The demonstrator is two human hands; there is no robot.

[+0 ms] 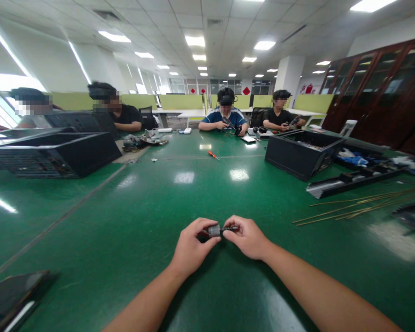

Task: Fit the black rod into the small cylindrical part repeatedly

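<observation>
From my head view, my left hand is curled around a grey metal cylinder, fingers above and thumb below; my right hand pinches a thin dark rod, its end meeting the cylinder; I cannot tell whether the two are joined. Both pieces are held between my hands, over the near part of the green counter; my fingertips are close together, with only a narrow gap between them.

Green surface stretches ahead of my knuckles as far as an orange screwdriver, well apart from me; to my left a seam slants across the counter, and a dark flat thing lies at the lower left; to my right, well past my hand, thin yellowish sticks reach in towards the middle. A black metal box on the left and an open black case on the right bound the room further out; at the far edge sits a person in a blue shirt.
</observation>
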